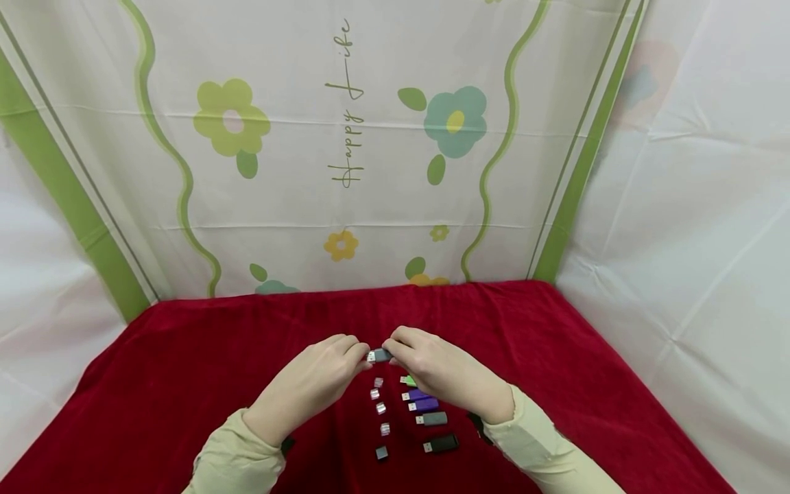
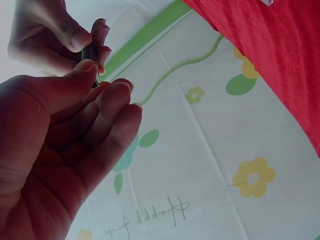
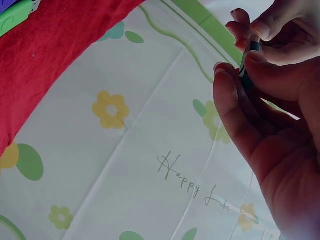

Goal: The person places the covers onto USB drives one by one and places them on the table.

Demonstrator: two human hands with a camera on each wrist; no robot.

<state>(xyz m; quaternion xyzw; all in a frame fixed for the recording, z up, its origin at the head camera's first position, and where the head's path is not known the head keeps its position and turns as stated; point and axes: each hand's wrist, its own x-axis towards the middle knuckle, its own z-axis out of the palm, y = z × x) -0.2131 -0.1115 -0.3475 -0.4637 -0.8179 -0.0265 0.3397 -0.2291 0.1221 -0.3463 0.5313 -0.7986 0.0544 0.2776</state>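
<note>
A grey USB stick (image 1: pixel 382 355) is held between both hands above the red cloth. My right hand (image 1: pixel 435 363) pinches its body between thumb and fingers; the dark body (image 3: pixel 245 72) shows in the right wrist view. At the stick's plug end, my left hand (image 1: pixel 324 367) pinches a pale, clear-looking cap (image 3: pixel 254 37). Fingertips hide much of the cap, so I cannot tell how far it sits on the plug. Both hands' fingertips nearly meet in the left wrist view, around the dark stick (image 2: pixel 89 52).
Below the hands, several small clear caps (image 1: pixel 380 408) and a dark grey cap (image 1: pixel 382 453) form a column. To their right lie uncapped USB sticks: green (image 1: pixel 408 380), two purple (image 1: pixel 423 405), grey (image 1: pixel 435 418) and black (image 1: pixel 444 443). A flowered curtain (image 1: pixel 296 192) hangs behind the red-covered table (image 1: pixel 185 384).
</note>
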